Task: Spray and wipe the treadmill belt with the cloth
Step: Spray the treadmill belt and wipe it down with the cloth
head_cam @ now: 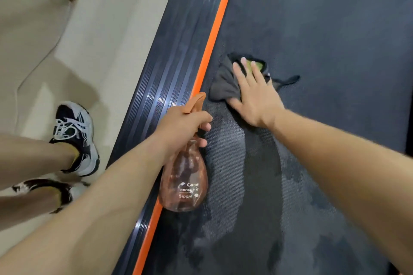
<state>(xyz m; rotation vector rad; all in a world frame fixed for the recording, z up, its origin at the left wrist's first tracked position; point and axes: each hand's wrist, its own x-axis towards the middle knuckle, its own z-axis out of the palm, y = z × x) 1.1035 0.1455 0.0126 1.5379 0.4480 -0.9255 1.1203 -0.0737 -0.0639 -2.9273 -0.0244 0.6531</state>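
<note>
On treadmill belt: grey cloth, likely soft and limp, best worked under a flat palm, pressed by right hand with fingers spread; left hand grips light-looking orange spray bottle at its neck.

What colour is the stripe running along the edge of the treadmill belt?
Bright orange. The stripe shows clearly in the head view, between the belt and the ribbed side rail.
</note>
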